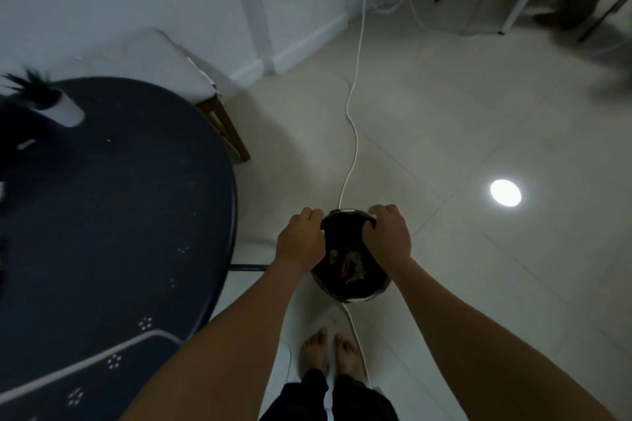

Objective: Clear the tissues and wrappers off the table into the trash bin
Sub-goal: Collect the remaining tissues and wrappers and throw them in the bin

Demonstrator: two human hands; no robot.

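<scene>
Gripping the rim of the trash bin (349,270) from both sides, the person stands over it on the tiled floor (461,147), just beside the dark round worktop (113,202). From the head camera, the left hand (301,237) is closed in a fist on the near-left edge of the black liner, knuckles up, and the right hand (388,232) is closed on the far-right edge, fingers (371,219) curled down over the lip. Both forearms reach straight forward and down, roughly parallel, wrists level, elbows low.

Inside the bin, light crumpled scraps (349,261) lie at the bottom, probably the tissues and wrappers. The visible worktop carries only a white pot with a dark plant (63,108), a white cable (85,362) and a small pale fleck or two, so the clearing looks close to finished.

To do this step well, I would keep the pull even on both sides so the liner stays seated over the rim and the bin stays upright. A white cord (352,133) runs across the floor under or just behind the bin and close to the bare feet (330,350); any shifting of the bin should avoid snagging it.
</scene>
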